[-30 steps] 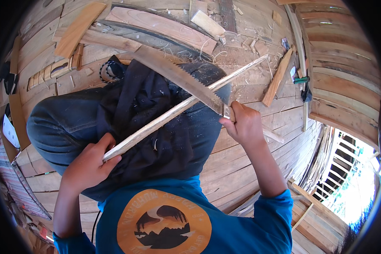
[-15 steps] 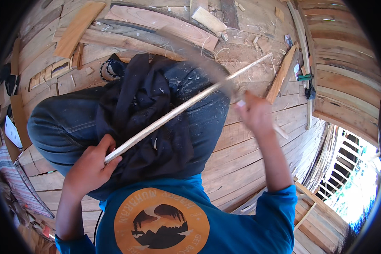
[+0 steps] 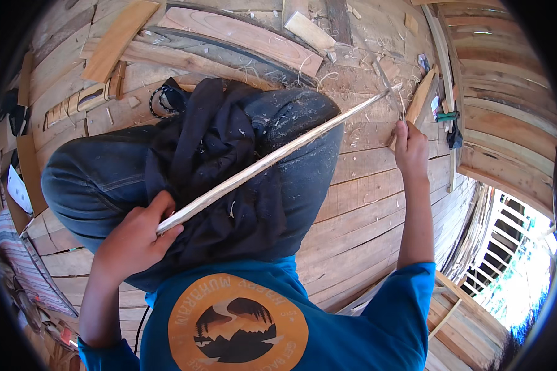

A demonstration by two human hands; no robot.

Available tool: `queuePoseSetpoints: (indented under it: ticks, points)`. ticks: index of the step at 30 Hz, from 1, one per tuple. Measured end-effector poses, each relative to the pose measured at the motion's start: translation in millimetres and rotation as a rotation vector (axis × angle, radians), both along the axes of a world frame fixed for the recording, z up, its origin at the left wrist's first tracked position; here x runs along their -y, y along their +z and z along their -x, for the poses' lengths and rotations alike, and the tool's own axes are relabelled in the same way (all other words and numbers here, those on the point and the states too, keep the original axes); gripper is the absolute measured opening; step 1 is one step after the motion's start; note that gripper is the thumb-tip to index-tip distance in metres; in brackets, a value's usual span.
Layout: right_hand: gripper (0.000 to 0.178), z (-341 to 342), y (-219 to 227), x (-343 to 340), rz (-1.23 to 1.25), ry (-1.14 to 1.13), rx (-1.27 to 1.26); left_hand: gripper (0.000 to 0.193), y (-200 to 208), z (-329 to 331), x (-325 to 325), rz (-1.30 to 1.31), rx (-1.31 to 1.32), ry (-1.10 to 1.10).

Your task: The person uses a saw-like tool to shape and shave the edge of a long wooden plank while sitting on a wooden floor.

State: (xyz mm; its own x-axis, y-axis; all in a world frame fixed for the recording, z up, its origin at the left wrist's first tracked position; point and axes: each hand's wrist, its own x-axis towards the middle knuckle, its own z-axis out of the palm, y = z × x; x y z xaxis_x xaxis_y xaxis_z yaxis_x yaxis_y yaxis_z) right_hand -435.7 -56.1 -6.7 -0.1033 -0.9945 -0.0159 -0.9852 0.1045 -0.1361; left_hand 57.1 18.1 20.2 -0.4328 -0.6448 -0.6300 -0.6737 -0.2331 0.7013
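Observation:
A long, thin, pale wooden stick (image 3: 263, 164) slants from my lap up to the far right, across my dark trousers. My left hand (image 3: 136, 238) pinches its near end between thumb and fingers. Out at the stick's far end, my right hand (image 3: 411, 148) is closed round the handle of a long-bladed knife (image 3: 384, 75). Its narrow blade crosses the stick's tip, and a thin curl of wood hangs there. The handle is mostly hidden in my fist. Under the stick, a bunched dark cloth (image 3: 210, 179) lies in my lap.
Several boards and planks (image 3: 241, 37) lie beyond my knees among wood shavings. To the left is a wooden sheath-like piece (image 3: 77, 106) with wrapped bands. A tilted board (image 3: 422, 99) and a green-handled tool (image 3: 447, 115) lie near the right wooden wall (image 3: 501, 93).
My right hand has moved away from me and rightward, carrying the knife from the stick's middle part to its far tip. The left hand stays on the near end.

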Motion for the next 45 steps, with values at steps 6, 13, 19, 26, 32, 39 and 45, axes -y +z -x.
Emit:
queuePoseSetpoints:
  ticks: [6,13,19,26,32,39,45]
  points:
    - [0.054,-76,9,-18,-0.16,0.229,-0.102,0.023,-6,-7,-4,0.025,-0.008,0.006]
    - [0.057,12,15,7,-0.073,-0.03,-0.22,0.022,-5,-1,-2,0.078,-0.033,-0.02]
    - [0.058,-69,10,-16,-0.127,0.312,-0.105,0.022,-7,-4,-2,0.008,-0.04,0.019]
    - [0.065,39,17,7,-0.098,-0.302,-0.183,0.023,-1,-3,5,-0.07,-0.031,0.008]
    - [0.061,-4,0,-27,-0.004,-0.354,0.083,0.025,-4,-5,3,-0.06,-0.033,0.003]
    - [0.043,-38,-23,-62,0.147,-0.545,0.68,0.024,-10,-9,1,0.04,-0.104,-0.038]
    - [0.047,-81,-19,-76,0.192,-0.396,1.115,0.03,0,-5,-3,-0.07,-0.01,-0.088]
